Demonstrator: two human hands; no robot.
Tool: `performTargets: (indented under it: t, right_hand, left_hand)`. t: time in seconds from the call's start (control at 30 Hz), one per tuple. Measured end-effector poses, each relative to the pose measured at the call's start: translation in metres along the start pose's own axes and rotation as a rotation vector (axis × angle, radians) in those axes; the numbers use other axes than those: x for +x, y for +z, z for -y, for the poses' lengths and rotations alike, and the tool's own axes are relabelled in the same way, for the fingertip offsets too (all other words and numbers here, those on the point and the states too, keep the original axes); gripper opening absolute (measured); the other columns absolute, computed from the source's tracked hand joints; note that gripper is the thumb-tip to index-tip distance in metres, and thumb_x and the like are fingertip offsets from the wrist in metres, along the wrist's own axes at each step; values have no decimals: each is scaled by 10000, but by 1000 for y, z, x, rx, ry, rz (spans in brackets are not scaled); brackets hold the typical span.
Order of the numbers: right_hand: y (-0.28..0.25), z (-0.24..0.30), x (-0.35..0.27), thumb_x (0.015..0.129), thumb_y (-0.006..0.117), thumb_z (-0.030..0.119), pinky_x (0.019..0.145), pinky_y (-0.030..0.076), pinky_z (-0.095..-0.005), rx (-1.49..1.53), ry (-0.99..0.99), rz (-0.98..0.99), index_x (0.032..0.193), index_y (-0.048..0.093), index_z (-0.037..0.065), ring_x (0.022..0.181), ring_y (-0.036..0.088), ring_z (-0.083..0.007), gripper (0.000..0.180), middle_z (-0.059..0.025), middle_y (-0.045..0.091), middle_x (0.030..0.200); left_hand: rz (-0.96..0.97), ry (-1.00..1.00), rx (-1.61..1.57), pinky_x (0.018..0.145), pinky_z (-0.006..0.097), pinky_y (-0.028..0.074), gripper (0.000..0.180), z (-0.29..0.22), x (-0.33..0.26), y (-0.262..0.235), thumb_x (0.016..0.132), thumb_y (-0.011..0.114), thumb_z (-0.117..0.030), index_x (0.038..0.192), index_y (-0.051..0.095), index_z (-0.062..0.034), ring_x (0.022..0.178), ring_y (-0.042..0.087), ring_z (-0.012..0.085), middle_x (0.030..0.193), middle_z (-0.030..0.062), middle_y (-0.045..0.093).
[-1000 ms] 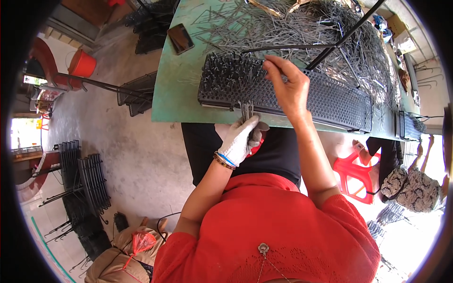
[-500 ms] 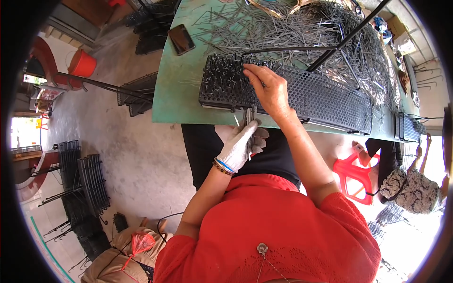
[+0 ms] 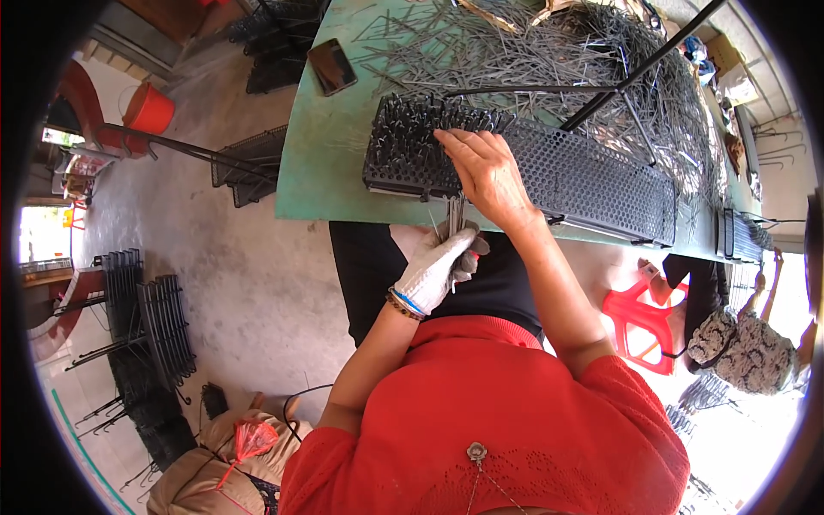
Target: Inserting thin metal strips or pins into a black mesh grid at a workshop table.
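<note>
My left hand (image 3: 434, 268), in a white and grey work glove, is closed around a small bundle of thin dark strips (image 3: 455, 213), just below the table edge. Above it, my bare right hand (image 3: 491, 172) reaches over a long black perforated metal rack (image 3: 601, 184). Its fingers are bent together, their tips at the edge of a dense patch of upright black strips (image 3: 405, 142) standing in the rack's left part. Whatever the fingertips pinch is too small to make out. The rack's right part shows bare round holes.
Loose dark strips (image 3: 532, 56) are heaped on the green table (image 3: 313, 172) behind the rack, crossed by black rods (image 3: 592, 107). A phone (image 3: 331, 67) lies at the left. Black racks (image 3: 163, 330), a red bucket (image 3: 149, 108) and a red stool (image 3: 639, 322) stand around. Another person (image 3: 755, 348) is at the right.
My right hand has shifted slightly left and down over the rack, its fingers lower against the upright strips. The bundle in my left hand is held more upright and closer together.
</note>
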State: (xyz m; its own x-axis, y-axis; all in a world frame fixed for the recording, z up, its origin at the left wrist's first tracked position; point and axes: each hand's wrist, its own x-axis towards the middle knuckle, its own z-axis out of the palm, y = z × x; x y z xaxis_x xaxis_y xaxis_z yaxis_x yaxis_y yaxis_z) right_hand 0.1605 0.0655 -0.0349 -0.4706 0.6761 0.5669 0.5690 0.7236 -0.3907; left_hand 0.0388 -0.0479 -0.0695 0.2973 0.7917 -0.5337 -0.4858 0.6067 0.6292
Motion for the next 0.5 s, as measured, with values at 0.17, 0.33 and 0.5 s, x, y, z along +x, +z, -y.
performTargets:
  t: [0.17, 0.33, 0.5]
  right_hand:
    - [0, -5, -2, 864, 610, 47, 745, 490, -351, 31, -10, -144, 1154, 635, 37, 860, 608, -282, 292, -127, 651, 1046]
    - [-19, 6, -14, 844, 695, 164, 646, 506, -321, 269, 381, -33, 1022, 687, 8, 714, 632, -230, 237, -126, 686, 896]
    - [-15, 5, -29, 832, 723, 185, 569, 488, -269, 594, 662, 228, 910, 707, -23, 600, 603, -117, 223, -101, 682, 714]
  left_hand:
    - [-19, -1, -5, 471, 178, 422, 176, -1, -1, 1, 950, 580, -243, 1047, 583, -96, 593, 574, 53, 834, 43, 663]
    - [-22, 89, -79, 482, 195, 449, 192, -6, -7, 4, 962, 561, -228, 1096, 565, -91, 618, 607, 73, 846, 62, 667]
    - [27, 147, -117, 480, 212, 467, 192, -9, -6, 7, 970, 543, -205, 1124, 550, -91, 610, 619, 86, 857, 76, 670]
